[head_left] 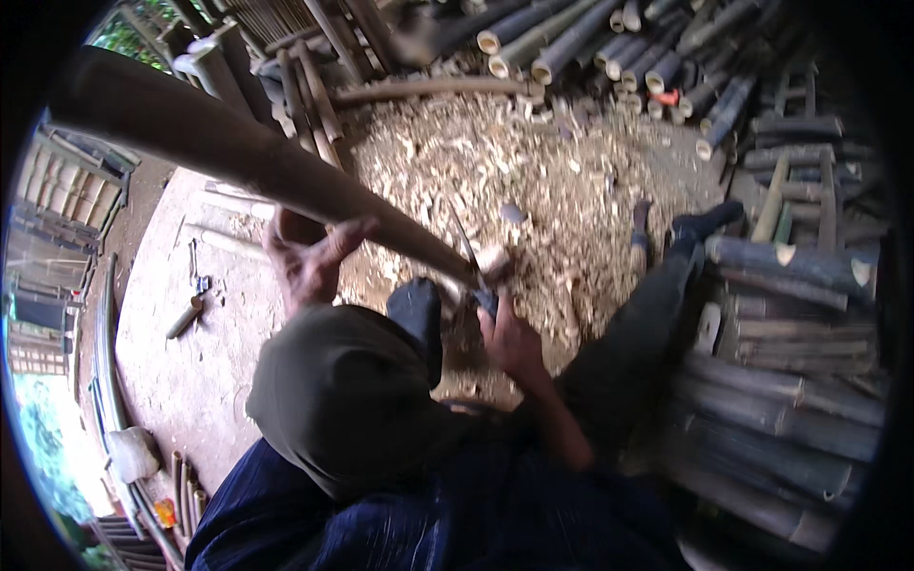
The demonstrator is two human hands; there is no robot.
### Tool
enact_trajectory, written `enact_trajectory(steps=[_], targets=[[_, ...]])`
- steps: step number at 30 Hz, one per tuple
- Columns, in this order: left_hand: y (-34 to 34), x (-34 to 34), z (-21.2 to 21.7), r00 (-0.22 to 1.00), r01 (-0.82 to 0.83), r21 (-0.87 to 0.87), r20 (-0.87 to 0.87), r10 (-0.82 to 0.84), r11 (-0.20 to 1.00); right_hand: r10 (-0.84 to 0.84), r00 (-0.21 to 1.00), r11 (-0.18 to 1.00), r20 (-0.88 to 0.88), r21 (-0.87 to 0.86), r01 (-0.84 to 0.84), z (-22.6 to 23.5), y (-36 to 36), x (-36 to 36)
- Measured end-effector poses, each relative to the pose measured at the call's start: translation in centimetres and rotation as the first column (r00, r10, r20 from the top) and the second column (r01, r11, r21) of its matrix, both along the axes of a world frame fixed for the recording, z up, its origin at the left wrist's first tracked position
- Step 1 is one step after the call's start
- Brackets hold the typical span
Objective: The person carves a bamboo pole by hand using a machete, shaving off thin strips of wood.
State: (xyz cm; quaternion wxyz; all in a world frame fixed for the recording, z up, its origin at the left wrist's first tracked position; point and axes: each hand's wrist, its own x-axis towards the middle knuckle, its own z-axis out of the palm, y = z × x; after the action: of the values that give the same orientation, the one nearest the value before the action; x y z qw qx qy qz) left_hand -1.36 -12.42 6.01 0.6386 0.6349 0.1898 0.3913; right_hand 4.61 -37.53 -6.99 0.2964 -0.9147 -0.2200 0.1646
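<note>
A long, thick brown bamboo pole (257, 162) slants from the upper left down to the middle. My left hand (309, 262) supports it from below, thumb up against its side and fingers bent round it. My right hand (514, 341) is closed on the dark handle of a knife, whose narrow blade (464, 238) points up and away beside the pole's near end. Close to that end is my left foot (415, 314) in a dark covering, with my bent knee (343, 400) in front. A pale rounded piece (492, 262), blurred, shows behind the blade.
Wood shavings (428, 152) cover the ground ahead. Bamboo poles (562, 48) are stacked at the back, and more lie at the right (781, 409). A dark-ended tool (640, 233) rests near my stretched right leg (628, 333). Left, a pale board (162, 381) carries a short bamboo piece (186, 317).
</note>
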Motion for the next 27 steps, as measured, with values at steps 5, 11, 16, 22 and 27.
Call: enact_trajectory(steps=[5, 11, 16, 22, 27], targets=[[-0.2, -0.3, -0.3, 1.0, -0.01, -0.002, -0.011, 0.01, 1.0, -0.001, 1.0, 0.977, -0.021, 0.213, 0.006, 9.4, 0.2, 0.9], [-1.0, 0.1, -0.4, 1.0, -0.006, -0.005, -0.016, 0.006, 1.0, -0.005, 0.994, 0.99, 0.111, 0.138, -0.01, 3.5, 0.4, 0.0], [-0.5, -1.1, 0.1, 0.998, -0.053, -0.004, -0.027, 0.053, 0.999, -0.023, 0.983, 0.995, -0.183, -0.098, 0.005, -1.8, -2.6, 2.3], [0.4, -1.1, -0.7, 0.997, -0.074, -0.003, -0.037, 0.073, 0.997, -0.043, 0.999, 0.939, 0.003, 0.342, 0.039, 8.6, -1.1, 0.6], [0.4, -0.8, -0.4, 1.0, -0.019, -0.005, -0.007, 0.019, 1.0, -0.005, 0.998, 1.0, -0.058, -0.025, 0.004, -3.1, -1.5, -0.2]])
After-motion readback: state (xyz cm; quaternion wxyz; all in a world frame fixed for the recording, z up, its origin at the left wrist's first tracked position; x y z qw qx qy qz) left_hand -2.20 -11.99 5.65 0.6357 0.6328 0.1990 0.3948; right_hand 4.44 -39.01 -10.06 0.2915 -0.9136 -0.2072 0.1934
